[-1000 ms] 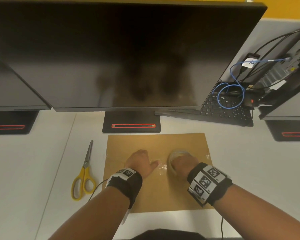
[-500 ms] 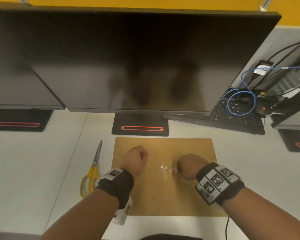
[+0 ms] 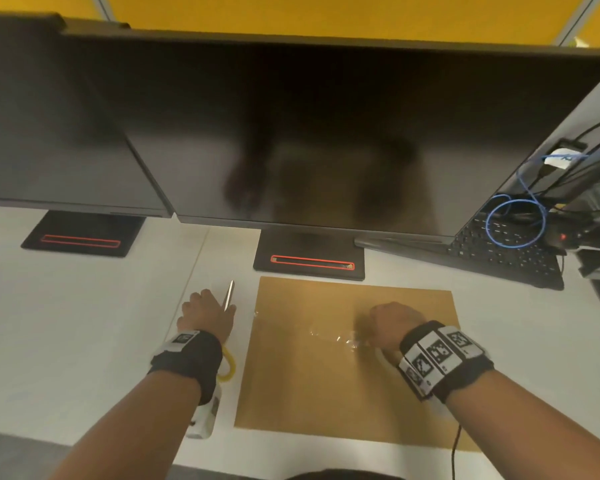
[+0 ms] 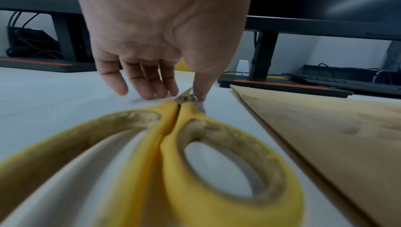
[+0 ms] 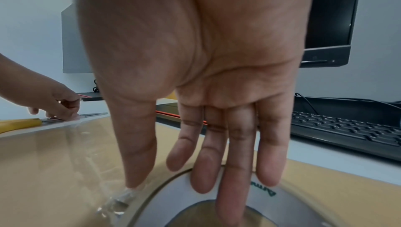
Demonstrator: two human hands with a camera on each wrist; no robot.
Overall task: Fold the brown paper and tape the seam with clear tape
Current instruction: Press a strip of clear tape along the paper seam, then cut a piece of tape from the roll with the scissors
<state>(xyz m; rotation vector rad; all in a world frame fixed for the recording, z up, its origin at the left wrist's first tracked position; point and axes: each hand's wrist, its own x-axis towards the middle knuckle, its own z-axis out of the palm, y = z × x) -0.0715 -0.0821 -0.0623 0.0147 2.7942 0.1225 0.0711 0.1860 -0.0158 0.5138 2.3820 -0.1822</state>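
The brown paper (image 3: pixel 343 386) lies flat on the white desk, with a strip of clear tape (image 3: pixel 326 336) running across it. My right hand (image 3: pixel 388 323) is on the paper and holds the tape roll (image 5: pixel 173 201). Its middle finger reaches into the core, and the thumb (image 5: pixel 134 179) presses the crinkled tape end just outside the rim. Left of the paper lie the yellow-handled scissors (image 4: pixel 195 145). My left hand (image 3: pixel 207 311) is over their blades, and thumb and fingers pinch them near the pivot (image 4: pixel 184 98).
A large dark monitor hangs over the back of the desk on a stand base (image 3: pixel 309 263) just beyond the paper. A second stand base (image 3: pixel 80 239) is at the back left. A black keyboard (image 3: pixel 506 254) and blue cable (image 3: pixel 515 221) are at the back right.
My left hand has left the paper and moved left onto the scissors. My right hand has stayed on the paper with the tape roll, drifting slightly right.
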